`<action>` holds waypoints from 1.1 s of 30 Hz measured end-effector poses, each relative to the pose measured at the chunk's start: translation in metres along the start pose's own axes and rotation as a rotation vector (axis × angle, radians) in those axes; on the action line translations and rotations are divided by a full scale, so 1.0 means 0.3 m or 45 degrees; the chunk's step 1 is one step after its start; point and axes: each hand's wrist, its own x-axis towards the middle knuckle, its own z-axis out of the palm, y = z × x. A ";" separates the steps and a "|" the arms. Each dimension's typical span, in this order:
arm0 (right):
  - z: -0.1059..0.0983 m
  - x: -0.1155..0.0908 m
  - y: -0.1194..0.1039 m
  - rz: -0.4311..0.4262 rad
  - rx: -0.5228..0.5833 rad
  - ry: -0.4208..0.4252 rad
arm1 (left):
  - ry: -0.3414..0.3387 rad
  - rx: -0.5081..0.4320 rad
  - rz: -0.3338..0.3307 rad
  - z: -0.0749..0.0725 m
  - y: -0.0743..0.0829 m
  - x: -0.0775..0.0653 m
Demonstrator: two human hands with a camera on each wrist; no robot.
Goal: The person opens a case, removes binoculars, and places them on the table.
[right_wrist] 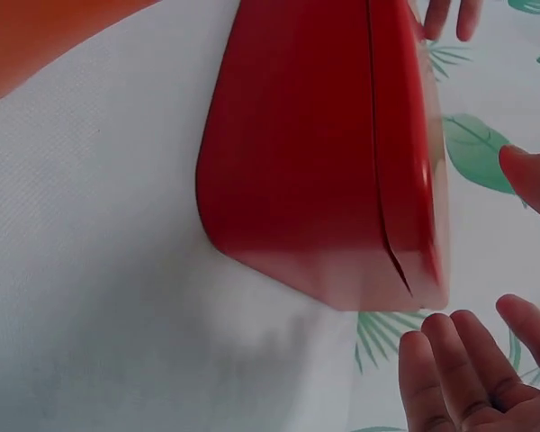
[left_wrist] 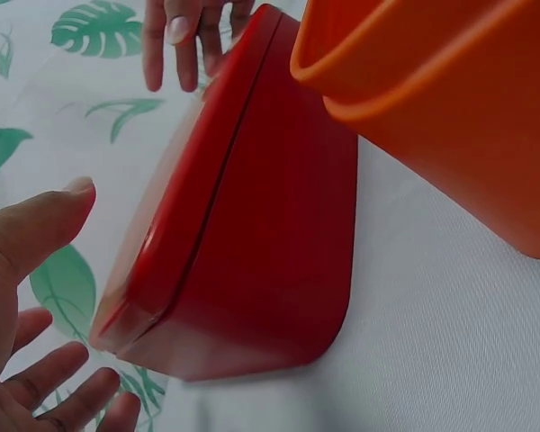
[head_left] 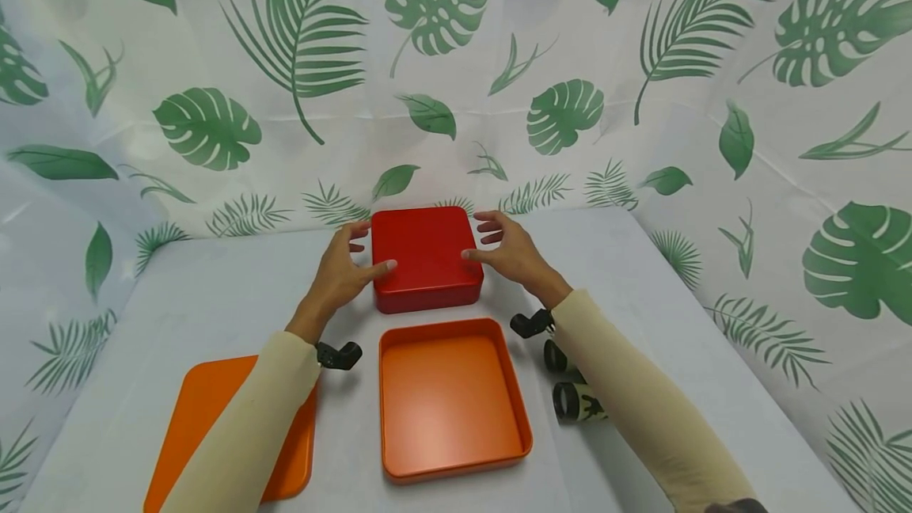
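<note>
A red lidded box (head_left: 425, 252) sits at the back of the table, with a thin seam below its lid in both wrist views. My left hand (head_left: 343, 266) is at the box's left side, thumb and fingers spread; the left wrist view shows a gap between them and the box. On the opposite side, my right hand (head_left: 511, 250) is spread the same way, and the right wrist view (right_wrist: 486, 378) shows its fingers apart from the red wall. In front of the red box stands an open orange box (head_left: 449, 402), its inside showing a bare bottom.
A flat orange lid (head_left: 214, 394) lies at front left, partly behind the left sleeve. Two dark-rimmed camouflage cylinders, one the nearer camouflage cylinder (head_left: 580, 402), lie beside the right forearm, partly hidden. A leaf-patterned white curtain (head_left: 492, 38) rises behind the white tablecloth (head_left: 342, 450).
</note>
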 end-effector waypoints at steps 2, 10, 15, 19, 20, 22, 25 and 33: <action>0.003 0.005 0.002 0.010 0.011 -0.013 | 0.000 -0.008 -0.008 0.002 0.002 0.001; 0.021 0.022 0.004 0.074 0.031 -0.046 | 0.003 -0.068 -0.061 0.019 -0.007 0.005; 0.026 0.024 0.008 0.117 0.038 -0.042 | -0.018 -0.110 -0.124 0.029 -0.018 0.004; 0.030 0.020 0.011 0.168 0.044 -0.036 | -0.044 -0.136 -0.159 0.034 -0.023 0.001; 0.031 0.020 0.011 0.177 0.051 -0.033 | -0.045 -0.143 -0.165 0.036 -0.024 0.001; 0.032 0.021 0.011 0.189 0.066 -0.023 | -0.041 -0.155 -0.171 0.038 -0.027 0.002; 0.035 0.023 0.009 0.195 0.084 -0.010 | -0.031 -0.170 -0.171 0.040 -0.029 0.006; 0.044 0.032 0.015 0.225 0.115 -0.002 | -0.008 -0.208 -0.219 0.043 -0.033 0.008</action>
